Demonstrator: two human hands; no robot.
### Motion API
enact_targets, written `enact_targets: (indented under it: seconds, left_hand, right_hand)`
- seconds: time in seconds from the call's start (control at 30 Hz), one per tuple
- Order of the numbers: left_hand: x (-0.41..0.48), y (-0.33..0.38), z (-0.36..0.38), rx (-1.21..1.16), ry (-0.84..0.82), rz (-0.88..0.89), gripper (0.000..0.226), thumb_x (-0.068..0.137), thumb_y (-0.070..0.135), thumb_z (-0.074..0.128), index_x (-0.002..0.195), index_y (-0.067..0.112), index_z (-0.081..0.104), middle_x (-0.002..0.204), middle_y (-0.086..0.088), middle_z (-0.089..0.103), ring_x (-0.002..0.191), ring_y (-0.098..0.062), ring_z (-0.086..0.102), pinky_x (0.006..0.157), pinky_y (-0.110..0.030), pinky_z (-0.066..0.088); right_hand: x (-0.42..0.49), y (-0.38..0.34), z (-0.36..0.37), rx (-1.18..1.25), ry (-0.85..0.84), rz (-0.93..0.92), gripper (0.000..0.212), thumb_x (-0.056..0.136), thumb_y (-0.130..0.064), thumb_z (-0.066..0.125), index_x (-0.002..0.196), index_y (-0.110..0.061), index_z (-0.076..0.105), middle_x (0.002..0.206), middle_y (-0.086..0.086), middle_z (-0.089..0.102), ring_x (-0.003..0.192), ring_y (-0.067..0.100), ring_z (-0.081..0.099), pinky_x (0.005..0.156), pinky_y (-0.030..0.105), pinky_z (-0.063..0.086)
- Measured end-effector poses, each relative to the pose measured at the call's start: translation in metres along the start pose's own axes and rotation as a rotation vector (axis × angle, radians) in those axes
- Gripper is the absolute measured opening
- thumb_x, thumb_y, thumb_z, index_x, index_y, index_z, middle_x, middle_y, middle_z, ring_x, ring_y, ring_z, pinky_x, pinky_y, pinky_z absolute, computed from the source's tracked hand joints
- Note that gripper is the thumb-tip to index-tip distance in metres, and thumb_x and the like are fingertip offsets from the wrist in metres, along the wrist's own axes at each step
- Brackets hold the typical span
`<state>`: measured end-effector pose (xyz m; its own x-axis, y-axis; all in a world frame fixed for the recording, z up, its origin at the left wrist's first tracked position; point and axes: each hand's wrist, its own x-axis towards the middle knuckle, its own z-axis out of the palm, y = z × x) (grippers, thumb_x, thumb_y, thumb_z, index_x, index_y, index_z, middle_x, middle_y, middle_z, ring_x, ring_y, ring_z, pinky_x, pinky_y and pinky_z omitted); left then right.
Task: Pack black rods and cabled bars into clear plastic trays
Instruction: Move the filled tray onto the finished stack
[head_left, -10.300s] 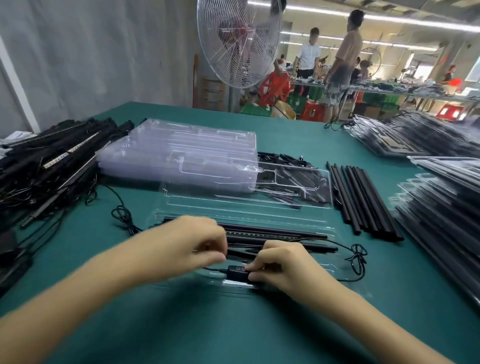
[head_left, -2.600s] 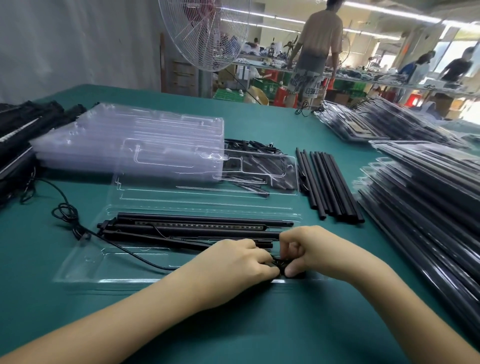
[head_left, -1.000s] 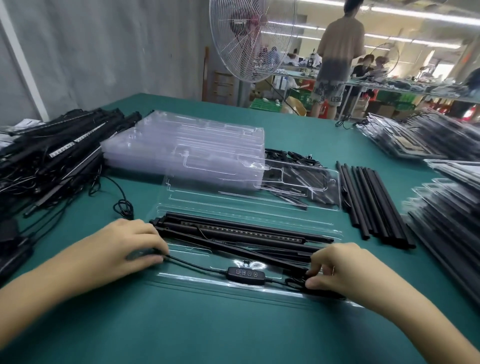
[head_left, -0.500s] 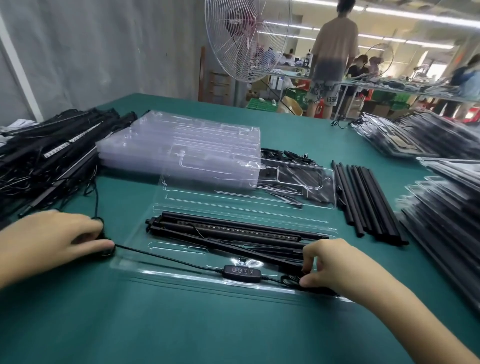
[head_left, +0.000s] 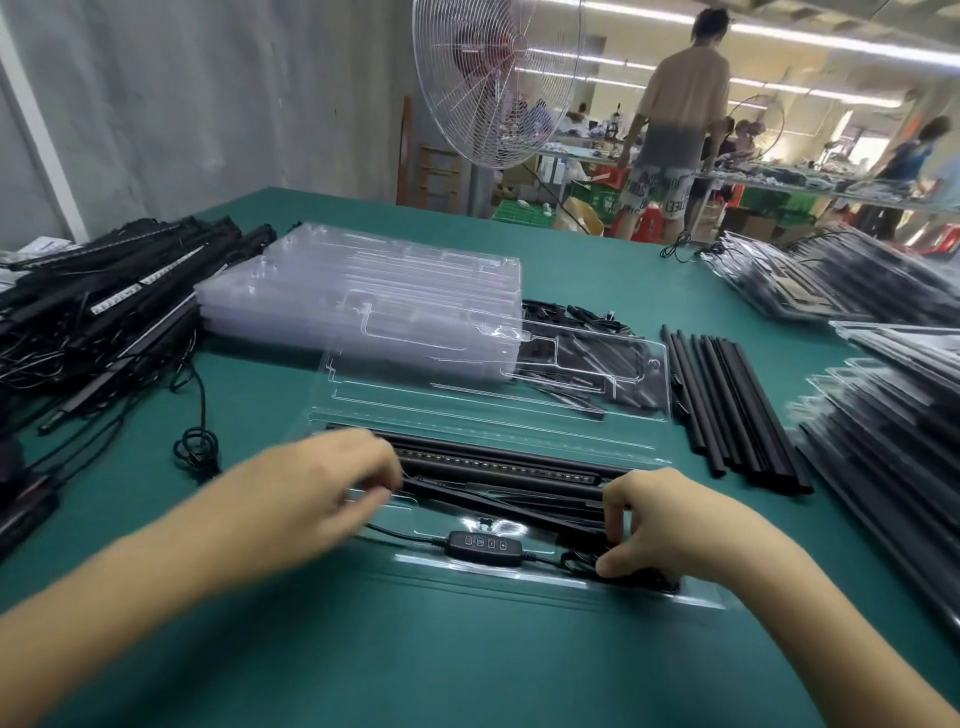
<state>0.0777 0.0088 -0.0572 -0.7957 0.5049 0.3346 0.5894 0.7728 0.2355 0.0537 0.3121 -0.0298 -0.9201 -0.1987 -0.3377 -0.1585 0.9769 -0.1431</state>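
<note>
**Spotter:** Where are you at?

**Operator:** I've got the open tray (head_left: 519, 584) near me on the green table (head_left: 467, 675), with the black bars (head_left: 498, 462) lying lengthwise in it. My right hand (head_left: 662, 525) is at the tray's near right corner. Its fingers are curled down, and thumb and fingertips pinch the bunched cable (head_left: 574, 561).

**Spotter:** And the left?

**Operator:** My left hand (head_left: 311, 491) sits over the left end of the bars, fingers curled. It's blurred, so I can't tell whether it has a bar or only the cable.

**Spotter:** That near bar looks crooked.

**Operator:** Agreed. It runs on a slant towards my right hand, across the tray rather than parallel with the far ones. I reckon this step is bedding the wiring in. I'd press that bar flat into its groove first, then tuck the bundle into the corner pocket.

**Spotter:** The controller?

**Operator:** The controller (head_left: 485, 545) lies in the near channel between my hands, buttons up. I'd ease the slack out on both sides so the cable sits low. Then the lid (head_left: 467, 410), lying open just beyond, can fold over without trapping it.

**Spotter:** Rods?

**Operator:** The loose rods (head_left: 727, 410) lie in a row right of the tray, apart from it. I can't tell if this tray already has one. One caution: tugging the cable hard could lever the bars back out, so gentle pressure only.
</note>
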Motion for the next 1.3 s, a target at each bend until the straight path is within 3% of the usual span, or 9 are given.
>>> enact_targets:
  seconds: [0.4, 0.77, 0.83, 0.9, 0.97, 1.03, 1.13, 1.23, 1.3]
  left_hand:
    - [0.065, 0.042, 0.035, -0.345, -0.604, -0.139, 0.024, 0.086, 0.040, 0.063, 0.069, 0.026, 0.054, 0.055, 0.013, 0.059, 0.046, -0.001, 0.052, 0.054, -0.020, 0.046]
    - [0.079, 0.046, 0.007, -0.351, -0.849, -0.183, 0.021, 0.095, 0.035, 0.051, 0.083, 0.022, 0.063, 0.071, 0.010, 0.064, 0.056, -0.004, 0.059, 0.049, -0.018, 0.048]
    - [0.090, 0.027, -0.012, -0.452, -0.718, -0.220, 0.022, 0.096, 0.036, 0.051, 0.090, 0.020, 0.064, 0.078, 0.011, 0.067, 0.059, -0.004, 0.062, 0.049, -0.017, 0.047]
    - [0.107, -0.002, -0.025, -0.437, -0.319, -0.313, 0.021, 0.096, 0.038, 0.049, 0.102, 0.023, 0.062, 0.094, 0.011, 0.068, 0.069, -0.006, 0.066, 0.057, -0.019, 0.050]
    - [0.130, -0.034, -0.030, -0.199, 0.016, -0.374, 0.035, 0.098, 0.035, 0.045, 0.127, 0.018, 0.053, 0.128, -0.002, 0.058, 0.107, -0.018, 0.061, 0.087, -0.031, 0.048]
    - [0.149, -0.059, -0.025, 0.069, 0.061, -0.366, 0.052, 0.101, 0.036, 0.038, 0.146, 0.011, 0.031, 0.153, -0.008, 0.031, 0.140, -0.025, 0.029, 0.113, -0.036, 0.023]
    - [0.171, -0.072, -0.011, 0.192, -0.018, -0.401, 0.058, 0.101, 0.047, 0.020, 0.152, 0.020, 0.015, 0.160, 0.000, 0.012, 0.147, -0.019, 0.004, 0.118, -0.047, 0.003]
    - [0.182, -0.066, -0.001, 0.223, -0.156, -0.440, 0.053, 0.102, 0.044, 0.011, 0.145, 0.026, 0.036, 0.152, -0.003, 0.034, 0.142, -0.023, 0.026, 0.116, -0.051, 0.001]
    - [0.182, -0.056, -0.002, 0.252, -0.066, -0.395, 0.051, 0.103, 0.038, 0.016, 0.111, 0.014, 0.060, 0.127, -0.013, 0.059, 0.120, -0.029, 0.050, 0.108, -0.046, 0.023]
  right_hand:
    - [0.000, 0.001, 0.000, 0.015, 0.004, 0.022, 0.033, 0.071, -0.039, 0.077, 0.082, -0.017, 0.055, 0.074, -0.005, 0.057, 0.048, 0.008, 0.049, 0.050, 0.023, 0.039]
    - [0.001, 0.006, 0.001, 0.003, -0.010, 0.031, 0.040, 0.071, -0.039, 0.079, 0.071, -0.013, 0.048, 0.054, -0.002, 0.054, 0.041, 0.012, 0.049, 0.046, 0.022, 0.038]
    - [0.001, 0.004, 0.000, -0.033, -0.004, 0.029, 0.043, 0.072, -0.039, 0.079, 0.069, -0.013, 0.044, 0.054, -0.001, 0.051, 0.043, 0.013, 0.046, 0.045, 0.023, 0.035]
    - [0.002, 0.000, 0.000, -0.072, -0.002, 0.034, 0.047, 0.073, -0.038, 0.078, 0.067, -0.014, 0.038, 0.059, -0.001, 0.047, 0.045, 0.012, 0.042, 0.045, 0.024, 0.032]
    - [0.002, -0.003, 0.000, -0.096, 0.003, 0.036, 0.049, 0.074, -0.037, 0.078, 0.065, -0.015, 0.035, 0.062, -0.001, 0.044, 0.049, 0.011, 0.040, 0.045, 0.024, 0.031]
    - [0.003, -0.002, 0.002, -0.103, 0.006, 0.036, 0.050, 0.074, -0.037, 0.077, 0.063, -0.015, 0.034, 0.062, -0.001, 0.042, 0.050, 0.010, 0.038, 0.045, 0.024, 0.030]
    - [0.004, 0.001, 0.005, -0.101, 0.019, 0.039, 0.051, 0.074, -0.038, 0.077, 0.061, -0.015, 0.033, 0.061, -0.002, 0.040, 0.050, 0.010, 0.036, 0.044, 0.025, 0.026]
    - [0.003, 0.001, 0.005, -0.100, 0.019, 0.043, 0.053, 0.074, -0.039, 0.077, 0.060, -0.015, 0.031, 0.060, -0.002, 0.039, 0.050, 0.010, 0.034, 0.043, 0.026, 0.025]
    - [0.003, 0.002, 0.006, -0.105, 0.024, 0.034, 0.053, 0.075, -0.041, 0.075, 0.063, -0.016, 0.030, 0.064, -0.004, 0.038, 0.052, 0.009, 0.034, 0.044, 0.024, 0.024]
